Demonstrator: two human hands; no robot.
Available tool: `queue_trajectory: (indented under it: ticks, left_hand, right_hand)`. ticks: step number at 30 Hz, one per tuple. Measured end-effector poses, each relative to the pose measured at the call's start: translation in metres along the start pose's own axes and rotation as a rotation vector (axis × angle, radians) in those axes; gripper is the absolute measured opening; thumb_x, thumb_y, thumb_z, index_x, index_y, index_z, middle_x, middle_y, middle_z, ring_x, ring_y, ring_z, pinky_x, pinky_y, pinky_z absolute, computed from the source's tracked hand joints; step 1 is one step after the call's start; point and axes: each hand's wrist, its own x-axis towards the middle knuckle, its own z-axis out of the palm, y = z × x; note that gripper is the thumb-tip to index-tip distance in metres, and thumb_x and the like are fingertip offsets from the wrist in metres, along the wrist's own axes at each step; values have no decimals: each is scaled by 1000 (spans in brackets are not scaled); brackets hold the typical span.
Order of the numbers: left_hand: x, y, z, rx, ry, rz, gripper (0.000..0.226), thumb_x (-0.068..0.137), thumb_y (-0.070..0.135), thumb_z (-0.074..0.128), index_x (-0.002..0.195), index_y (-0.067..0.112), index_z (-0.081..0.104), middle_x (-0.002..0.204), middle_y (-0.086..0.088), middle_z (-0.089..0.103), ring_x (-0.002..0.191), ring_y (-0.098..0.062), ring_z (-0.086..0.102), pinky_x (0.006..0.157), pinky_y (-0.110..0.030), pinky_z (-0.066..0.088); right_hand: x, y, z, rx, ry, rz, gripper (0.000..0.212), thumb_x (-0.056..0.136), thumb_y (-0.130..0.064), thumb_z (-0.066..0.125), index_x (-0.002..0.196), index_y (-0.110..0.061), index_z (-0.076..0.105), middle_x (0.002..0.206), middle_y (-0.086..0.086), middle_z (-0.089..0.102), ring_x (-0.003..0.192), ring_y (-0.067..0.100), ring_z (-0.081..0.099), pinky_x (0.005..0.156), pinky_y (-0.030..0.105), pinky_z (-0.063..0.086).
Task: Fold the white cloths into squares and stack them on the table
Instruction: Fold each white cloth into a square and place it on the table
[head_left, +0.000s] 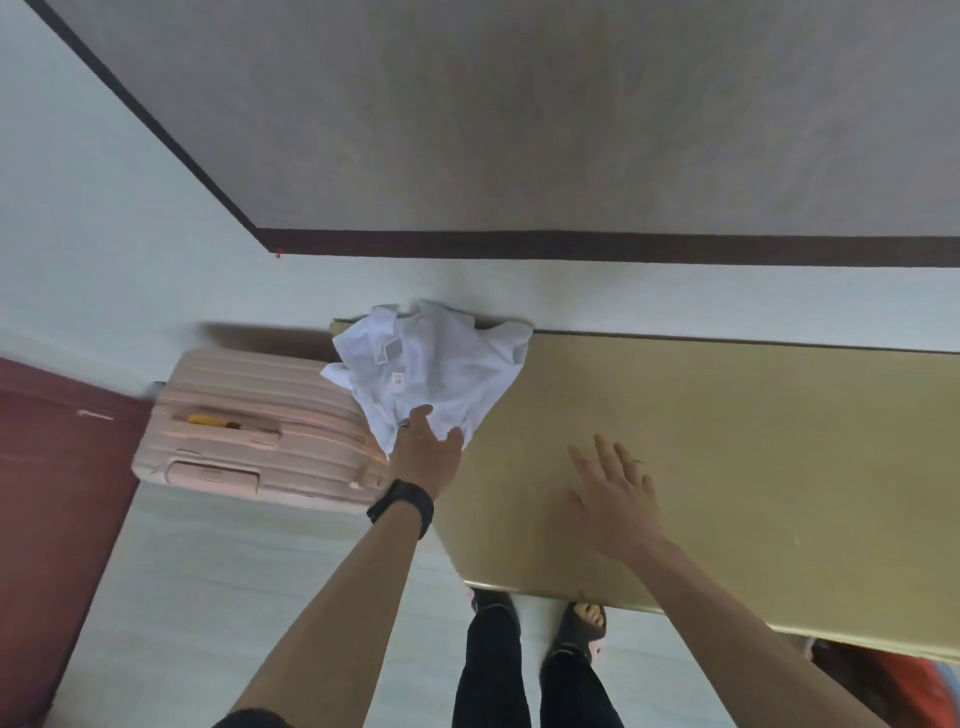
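A crumpled white cloth (431, 371) with a small red-printed label lies in a heap at the far left corner of the olive-yellow table (727, 441). My left hand (423, 449), with a ring and a black wristband, grips the near edge of the cloth at the table's left edge. My right hand (615, 496) hovers flat over the bare table to the right of the cloth, fingers spread and holding nothing.
A pink ribbed suitcase (249, 436) stands on the floor just left of the table, against the pale wall. A dark red door or panel (57, 519) is at the far left. My legs and sandalled feet (582, 629) stand at the table's near edge.
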Motion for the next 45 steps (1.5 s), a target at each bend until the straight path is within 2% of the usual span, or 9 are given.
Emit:
queue_trajectory:
  ticks: [11, 18, 21, 24, 28, 31, 35, 39, 45]
  left_hand:
    - [67, 11, 11, 28, -23, -74, 28, 95, 35, 54, 113, 14, 61, 106, -7, 66, 89, -26, 57, 73, -30, 41]
    - [48, 38, -10, -88, -100, 36, 19, 92, 34, 57, 102, 18, 61, 95, 5, 65, 91, -20, 60, 69, -29, 42]
    - [29, 53, -25, -171, -213, 114, 14, 91, 32, 61, 101, 21, 62, 96, 8, 67, 84, -13, 63, 65, -25, 43]
    - [7, 72, -40, -415, -298, 85, 22, 88, 26, 70, 105, 19, 58, 105, -4, 70, 86, -20, 71, 69, -27, 47]
    - [-38, 111, -55, -530, -354, 182, 24, 91, 19, 69, 111, 15, 57, 103, -9, 72, 79, -19, 72, 64, -19, 47]
    - [-67, 138, -59, -450, -396, 302, 17, 92, 17, 66, 108, 16, 71, 101, 1, 71, 80, -12, 65, 55, -5, 43]
    - [-86, 159, -68, -274, -417, 414, 19, 90, 14, 64, 98, 26, 76, 96, 13, 73, 90, -7, 64, 71, -7, 46]
    - [-95, 164, -71, 12, -314, 588, 15, 84, 23, 71, 96, 31, 73, 89, 19, 73, 88, 5, 64, 81, -16, 50]
    - [-113, 166, -55, 222, -179, 758, 9, 92, 38, 60, 96, 30, 62, 100, 14, 60, 94, -8, 57, 83, -28, 49]
  right_hand:
    - [6, 14, 44, -75, -26, 79, 65, 99, -61, 24, 153, -48, -10, 161, -13, -27, 149, 15, -24, 120, 57, -3]
    - [6, 9, 30, -61, -110, 101, 71, 98, -58, 33, 154, -46, -8, 161, -11, -27, 150, 17, -22, 121, 54, -1]
    - [4, -8, -3, 215, -99, 145, 73, 94, -60, 47, 156, -36, 17, 166, -4, 7, 152, 22, 12, 120, 43, 21]
    - [-16, -35, -44, 524, 166, 94, 69, 86, -65, 59, 145, -34, 41, 148, -12, 44, 132, 11, 46, 107, 34, 41]
    - [-52, -67, -93, 769, 351, -47, 60, 73, -70, 69, 125, -44, 53, 121, -30, 57, 104, -7, 57, 86, 23, 50]
    - [-66, -72, -121, 789, 429, -98, 48, 76, -60, 74, 117, -40, 57, 113, -27, 64, 97, -7, 61, 80, 20, 51]
    - [-81, -56, -154, 728, 563, -96, 10, 92, -36, 66, 101, -33, 67, 84, -22, 70, 76, -3, 63, 68, 23, 51]
    - [-97, -37, -186, 517, 528, -140, 20, 98, -31, 53, 107, -29, 71, 87, -15, 72, 72, 3, 61, 66, 13, 43]
    - [-124, -8, -220, 498, 474, -225, 22, 100, -30, 51, 113, -29, 69, 97, -14, 72, 85, 4, 62, 69, 12, 43]
